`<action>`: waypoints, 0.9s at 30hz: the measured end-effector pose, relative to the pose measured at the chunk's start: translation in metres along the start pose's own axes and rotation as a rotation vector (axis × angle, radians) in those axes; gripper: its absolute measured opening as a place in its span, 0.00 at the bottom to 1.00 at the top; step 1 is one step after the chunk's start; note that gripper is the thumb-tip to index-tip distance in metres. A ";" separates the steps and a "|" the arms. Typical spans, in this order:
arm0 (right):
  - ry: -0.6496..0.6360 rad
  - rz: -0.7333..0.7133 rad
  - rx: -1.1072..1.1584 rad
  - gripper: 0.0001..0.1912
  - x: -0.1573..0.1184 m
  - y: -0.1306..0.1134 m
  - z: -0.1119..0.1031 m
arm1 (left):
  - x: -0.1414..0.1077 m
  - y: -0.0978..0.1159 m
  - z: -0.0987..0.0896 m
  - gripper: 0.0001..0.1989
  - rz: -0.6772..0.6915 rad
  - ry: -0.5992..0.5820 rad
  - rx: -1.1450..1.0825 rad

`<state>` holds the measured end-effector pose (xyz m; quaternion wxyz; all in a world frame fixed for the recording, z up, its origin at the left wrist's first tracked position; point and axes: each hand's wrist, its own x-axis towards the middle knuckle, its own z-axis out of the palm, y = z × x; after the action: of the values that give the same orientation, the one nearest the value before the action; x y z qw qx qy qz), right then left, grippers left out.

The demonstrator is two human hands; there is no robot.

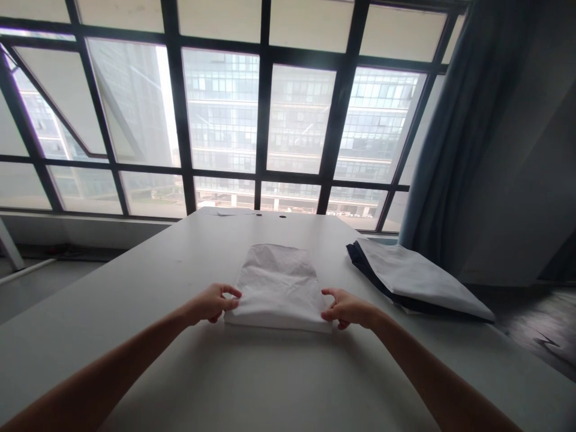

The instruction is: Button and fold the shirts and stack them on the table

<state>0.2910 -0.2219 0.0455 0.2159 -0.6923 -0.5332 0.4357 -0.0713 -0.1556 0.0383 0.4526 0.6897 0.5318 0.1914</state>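
At the near corners of a folded white cloth [279,288]: my left hand [215,304] on the left, right hand [348,307] on the right. Thumb of each touches the fabric, index bent close by; can't tell if I'm actually pinching it. Cloth lies on the bench [270,384], straight ahead of me, creased on top, folded edge toward me. Off to the right, well apart: white fabric [409,267] on top of dark fabric [387,292]. Beyond: blue-grey curtain [454,156] right, dark-framed windows [264,120], glass-fronted building [220,114] outside.
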 end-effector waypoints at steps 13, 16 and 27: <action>0.061 0.022 -0.271 0.39 -0.011 -0.014 0.016 | -0.006 0.011 0.014 0.11 0.179 0.141 0.621; 0.102 -0.027 -0.430 0.38 -0.021 -0.020 0.015 | -0.018 0.021 0.017 0.10 0.181 0.195 0.769; 0.500 -0.853 -0.740 0.25 -0.016 -0.035 0.075 | -0.024 0.021 0.080 0.31 0.871 0.072 0.872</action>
<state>0.2089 -0.2372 0.0387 0.2349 -0.5284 -0.8121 -0.0782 -0.0088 -0.2109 0.0195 -0.0092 0.9582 0.2454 0.1470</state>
